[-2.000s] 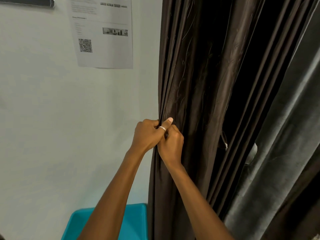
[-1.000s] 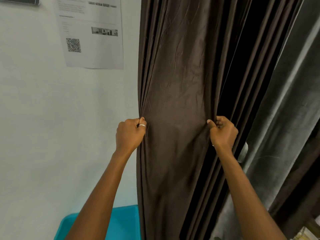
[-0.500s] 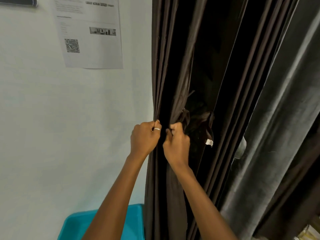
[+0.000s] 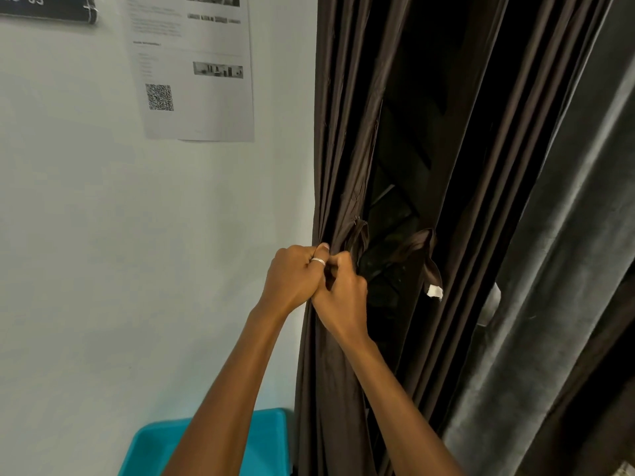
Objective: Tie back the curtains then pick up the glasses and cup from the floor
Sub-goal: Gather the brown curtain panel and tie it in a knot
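Observation:
A dark brown curtain (image 4: 347, 108) hangs next to a white wall. My left hand (image 4: 295, 274), with a silver ring on the thumb, grips the curtain's left edge. My right hand (image 4: 343, 297) presses against it and clutches a gathered bunch of the same fabric. A brown tie-back strap (image 4: 421, 247) with a small white tag loops out just right of my hands. A gap in the folds shows dark space behind. No glasses, cup or floor can be seen.
A grey velvet curtain (image 4: 563, 269) hangs at the right. A printed sheet with a QR code (image 4: 192, 70) is stuck on the wall (image 4: 103, 235). A turquoise plastic piece (image 4: 213, 444) sits low, below my forearms.
One second ago my hands were spread apart on the curtain. Since then the right hand has drawn the fabric left to meet the left hand, uncovering the tie-back strap.

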A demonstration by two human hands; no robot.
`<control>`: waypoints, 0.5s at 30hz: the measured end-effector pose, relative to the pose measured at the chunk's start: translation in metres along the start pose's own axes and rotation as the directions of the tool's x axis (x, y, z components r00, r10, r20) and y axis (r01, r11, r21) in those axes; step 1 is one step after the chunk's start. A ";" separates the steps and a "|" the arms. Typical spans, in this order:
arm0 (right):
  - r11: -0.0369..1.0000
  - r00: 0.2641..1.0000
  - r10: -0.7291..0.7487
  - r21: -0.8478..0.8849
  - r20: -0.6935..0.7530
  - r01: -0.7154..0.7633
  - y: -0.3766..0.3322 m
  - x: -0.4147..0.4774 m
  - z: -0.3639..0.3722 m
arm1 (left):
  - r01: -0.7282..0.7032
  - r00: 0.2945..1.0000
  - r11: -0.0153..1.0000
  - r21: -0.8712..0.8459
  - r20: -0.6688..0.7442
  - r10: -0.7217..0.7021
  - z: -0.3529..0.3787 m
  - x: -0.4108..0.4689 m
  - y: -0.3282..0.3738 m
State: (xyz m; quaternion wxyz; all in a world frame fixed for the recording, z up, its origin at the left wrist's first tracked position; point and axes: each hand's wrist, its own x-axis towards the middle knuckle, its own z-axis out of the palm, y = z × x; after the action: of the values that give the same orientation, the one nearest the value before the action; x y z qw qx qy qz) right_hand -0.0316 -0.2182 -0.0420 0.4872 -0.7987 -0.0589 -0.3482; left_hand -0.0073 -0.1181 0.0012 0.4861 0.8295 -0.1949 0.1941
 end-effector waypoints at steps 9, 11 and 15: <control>0.995 0.988 -0.017 -0.104 -0.153 0.002 -0.007 -0.001 -0.001 | -0.055 0.996 0.987 0.152 0.080 0.043 -0.002 0.002 0.009; 0.992 0.986 -0.043 -0.121 -0.163 0.024 -0.005 0.002 -0.003 | -0.057 0.996 0.984 0.171 0.078 0.044 -0.002 -0.001 0.008; 0.989 0.983 -0.100 -0.123 -0.155 0.081 -0.004 0.003 -0.004 | 0.016 0.998 0.998 0.056 -0.056 -0.013 -0.001 -0.003 0.008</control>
State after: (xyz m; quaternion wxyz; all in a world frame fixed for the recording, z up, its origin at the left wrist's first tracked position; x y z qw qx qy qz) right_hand -0.0334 -0.2198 -0.0361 0.4266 -0.7915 -0.0353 -0.4362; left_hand -0.0144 -0.1207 0.0057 0.4689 0.8386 -0.1697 0.2191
